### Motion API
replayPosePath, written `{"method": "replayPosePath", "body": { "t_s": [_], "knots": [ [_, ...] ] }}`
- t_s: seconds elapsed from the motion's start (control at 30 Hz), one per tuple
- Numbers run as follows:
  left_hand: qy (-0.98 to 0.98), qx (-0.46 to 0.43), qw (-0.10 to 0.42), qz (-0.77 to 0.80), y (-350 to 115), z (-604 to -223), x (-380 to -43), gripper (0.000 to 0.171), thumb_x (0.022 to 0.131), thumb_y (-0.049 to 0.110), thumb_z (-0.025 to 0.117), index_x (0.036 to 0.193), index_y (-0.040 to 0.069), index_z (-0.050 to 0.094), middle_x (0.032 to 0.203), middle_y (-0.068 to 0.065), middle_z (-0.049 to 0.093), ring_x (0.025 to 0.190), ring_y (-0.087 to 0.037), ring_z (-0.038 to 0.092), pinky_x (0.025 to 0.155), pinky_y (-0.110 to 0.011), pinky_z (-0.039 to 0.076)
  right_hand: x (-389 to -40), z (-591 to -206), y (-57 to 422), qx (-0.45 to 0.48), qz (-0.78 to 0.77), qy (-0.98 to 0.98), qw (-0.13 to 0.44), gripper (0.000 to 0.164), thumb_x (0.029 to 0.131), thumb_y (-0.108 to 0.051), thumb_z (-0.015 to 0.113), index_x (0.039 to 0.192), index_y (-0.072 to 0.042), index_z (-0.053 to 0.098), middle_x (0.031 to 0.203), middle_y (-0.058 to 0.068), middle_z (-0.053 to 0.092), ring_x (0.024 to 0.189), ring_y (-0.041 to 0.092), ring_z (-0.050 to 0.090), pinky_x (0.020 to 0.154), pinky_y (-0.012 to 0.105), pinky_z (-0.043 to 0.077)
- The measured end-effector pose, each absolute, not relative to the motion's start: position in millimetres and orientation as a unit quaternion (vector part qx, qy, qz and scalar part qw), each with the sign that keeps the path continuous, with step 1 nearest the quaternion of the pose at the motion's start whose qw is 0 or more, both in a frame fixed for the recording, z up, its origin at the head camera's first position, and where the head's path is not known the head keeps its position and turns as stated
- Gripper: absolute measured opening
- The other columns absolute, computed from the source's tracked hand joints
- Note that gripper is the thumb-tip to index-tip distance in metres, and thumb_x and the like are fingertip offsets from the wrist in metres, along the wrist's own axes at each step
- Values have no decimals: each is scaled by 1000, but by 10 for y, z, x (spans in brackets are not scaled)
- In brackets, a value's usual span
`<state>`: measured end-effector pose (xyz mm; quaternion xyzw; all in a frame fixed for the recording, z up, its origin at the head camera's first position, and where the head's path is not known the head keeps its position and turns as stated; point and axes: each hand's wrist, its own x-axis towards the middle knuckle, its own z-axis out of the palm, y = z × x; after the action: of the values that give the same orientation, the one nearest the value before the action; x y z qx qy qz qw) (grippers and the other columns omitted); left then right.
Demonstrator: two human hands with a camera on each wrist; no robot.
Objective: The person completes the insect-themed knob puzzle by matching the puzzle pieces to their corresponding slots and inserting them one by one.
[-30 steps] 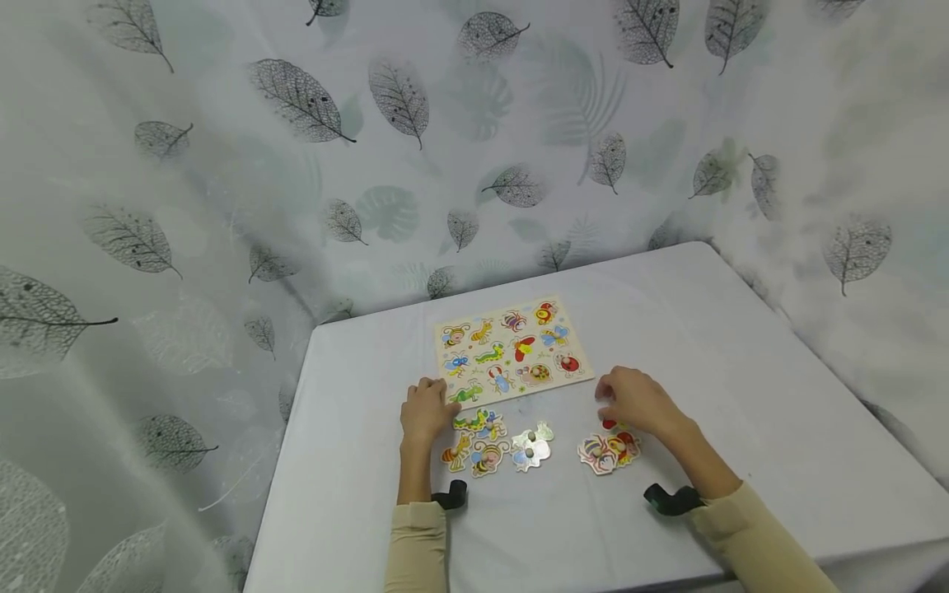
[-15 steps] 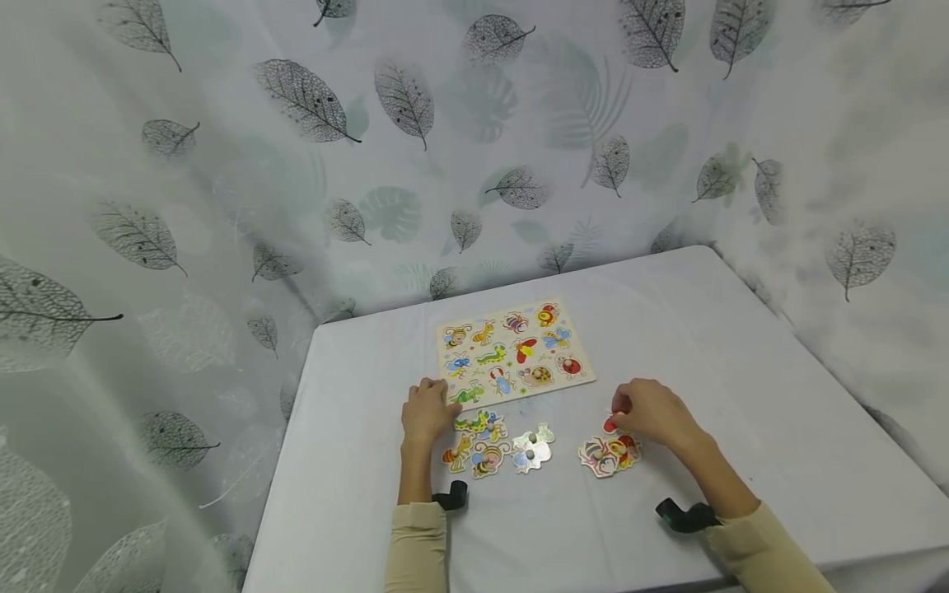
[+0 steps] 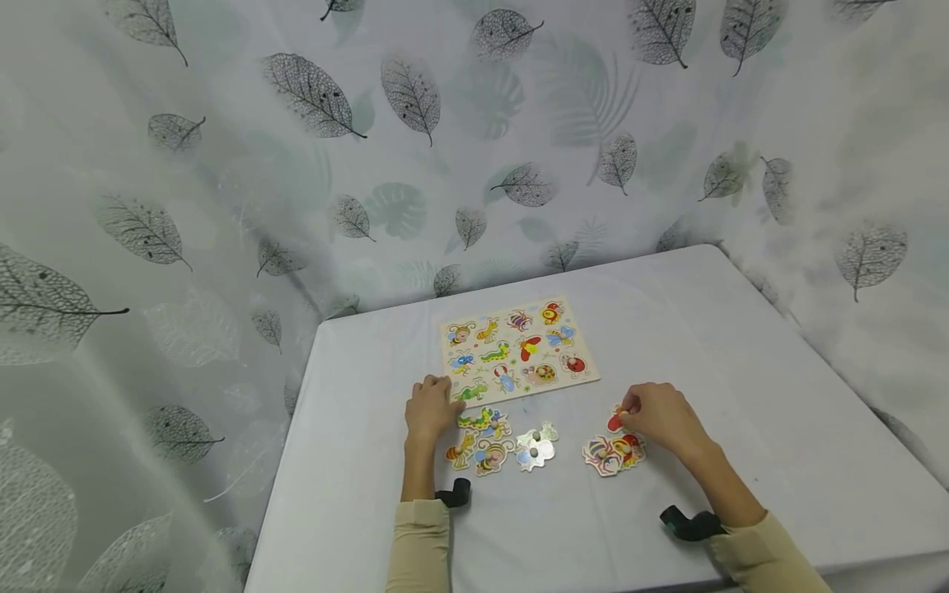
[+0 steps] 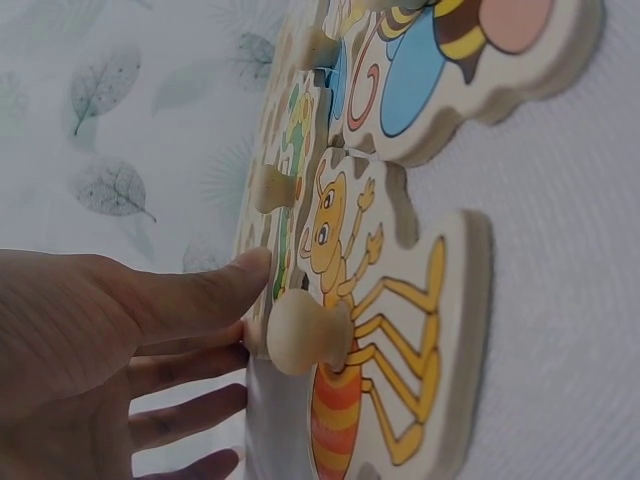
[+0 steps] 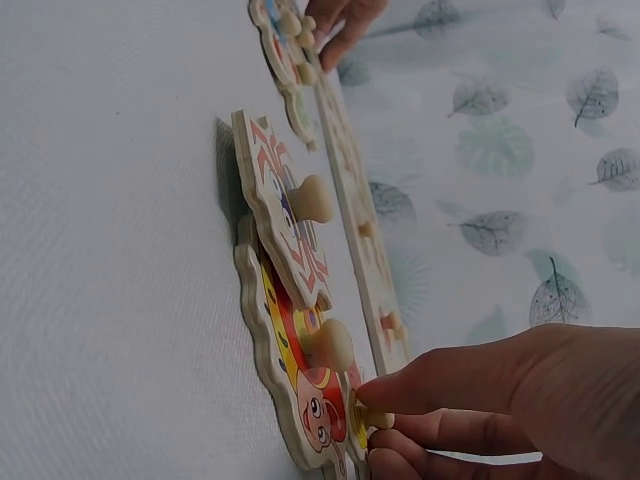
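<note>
In the head view, my left hand (image 3: pixel 430 409) lies at the near left corner of a wooden insect puzzle board (image 3: pixel 519 390). Its thumb and straight fingers touch the edge, beside an orange ant puzzle piece (image 4: pixel 340 225) with a round knob. My right hand (image 3: pixel 667 418) pinches the knob of a red-winged insect puzzle piece (image 3: pixel 614 422); the fingers hide part of it. Just in front of that hand, a spider puzzle piece (image 5: pixel 285 215) overlaps a red and yellow insect piece (image 5: pixel 300 365).
Nearer the left hand, a bee piece (image 3: pixel 492 456), a caterpillar piece (image 3: pixel 473 421) and several other knobbed pieces lie close together. Glare whitens two overlapping pieces (image 3: pixel 535 453). A white cloth covers the table (image 3: pixel 741 354); a leaf-print curtain (image 3: pixel 460 165) hangs behind.
My right hand has drawn back towards me and its fingertips have closed on the red-winged puzzle piece's knob. The left hand stays at the board's corner.
</note>
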<state>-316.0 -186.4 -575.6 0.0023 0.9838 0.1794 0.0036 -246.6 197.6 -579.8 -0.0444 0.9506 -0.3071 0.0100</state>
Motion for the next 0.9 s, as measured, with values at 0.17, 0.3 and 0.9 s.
{"method": "replayPosePath", "body": {
  "t_s": [0.17,0.3,0.9],
  "knots": [
    [984,5,2,178,-1874,-5736,-3182,59,90,31,82,139,3,65,140,-17,61,128,-39,54,101,-57,49,-2482,-5783,1952,-42,-311,950,4,5,84,-10,75,84,-6,72,70,-2,63,63,16,55,57,32,46],
    [984,5,0,176,-1879,-5724,-3194,57,91,31,82,138,4,65,140,-17,61,128,-39,54,101,-57,49,-2499,-5757,1928,-39,-314,949,2,6,84,-9,76,84,-5,72,69,-1,62,62,17,54,56,32,45],
    [984,7,3,178,-1886,-5778,-3176,61,89,32,83,140,3,64,138,-18,61,127,-39,54,100,-57,49,-2622,-5734,1789,-30,-322,946,-12,6,82,-8,77,87,-6,76,72,-1,65,65,16,57,58,30,47]
  ]
}}
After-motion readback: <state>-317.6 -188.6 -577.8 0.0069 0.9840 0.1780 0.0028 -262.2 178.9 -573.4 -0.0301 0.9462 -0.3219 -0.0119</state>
